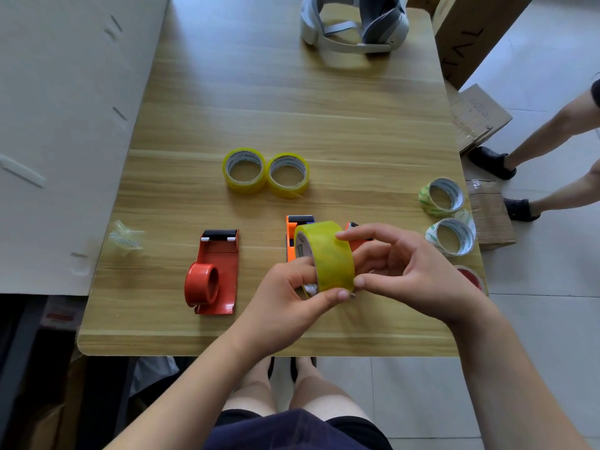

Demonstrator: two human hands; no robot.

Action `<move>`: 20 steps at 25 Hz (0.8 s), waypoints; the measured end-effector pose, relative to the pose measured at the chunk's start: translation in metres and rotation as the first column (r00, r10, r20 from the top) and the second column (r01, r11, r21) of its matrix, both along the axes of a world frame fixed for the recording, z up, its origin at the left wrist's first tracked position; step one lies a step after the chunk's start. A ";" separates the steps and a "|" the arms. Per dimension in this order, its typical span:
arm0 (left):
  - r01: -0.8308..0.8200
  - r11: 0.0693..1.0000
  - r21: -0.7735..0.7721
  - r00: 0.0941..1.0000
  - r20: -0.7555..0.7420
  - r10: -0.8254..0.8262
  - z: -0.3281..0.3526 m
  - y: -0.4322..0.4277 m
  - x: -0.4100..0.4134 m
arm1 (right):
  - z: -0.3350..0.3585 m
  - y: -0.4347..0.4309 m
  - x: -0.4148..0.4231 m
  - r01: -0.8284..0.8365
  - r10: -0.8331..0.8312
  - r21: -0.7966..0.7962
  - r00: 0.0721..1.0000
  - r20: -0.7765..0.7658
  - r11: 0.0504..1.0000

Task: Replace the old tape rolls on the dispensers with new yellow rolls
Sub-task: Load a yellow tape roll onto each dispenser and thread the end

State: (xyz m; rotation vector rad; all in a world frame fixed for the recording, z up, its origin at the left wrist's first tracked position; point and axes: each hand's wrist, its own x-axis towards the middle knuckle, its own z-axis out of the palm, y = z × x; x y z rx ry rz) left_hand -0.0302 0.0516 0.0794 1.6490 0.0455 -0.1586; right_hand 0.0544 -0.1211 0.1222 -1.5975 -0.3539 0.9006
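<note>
A yellow tape roll is held on edge above the table's near middle. My left hand grips its lower side, thumb beneath and fingers inside the core. My right hand pinches it from the right, fingertips on its outer band. Right behind the roll sits an orange dispenser, mostly hidden. To the left lies a red dispenser with a bare hub. Two more yellow rolls lie flat side by side at the table's middle.
Two greenish-white tape rolls and a red roll sit along the right table edge. A crumpled tape wad lies far left. A headset rests at the back. Another person's legs and cardboard boxes stand to the right.
</note>
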 end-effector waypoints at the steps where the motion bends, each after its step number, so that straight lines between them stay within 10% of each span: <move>1: -0.006 1.000 0.022 1.000 0.013 0.006 -0.001 0.001 0.001 | 0.000 0.002 -0.001 0.025 -0.025 0.007 1.000 0.014 1.000; 20: 0.128 0.960 0.248 0.992 -0.012 -0.129 -0.010 -0.003 0.017 | -0.009 0.017 0.003 0.273 -0.271 -0.065 0.962 0.036 0.960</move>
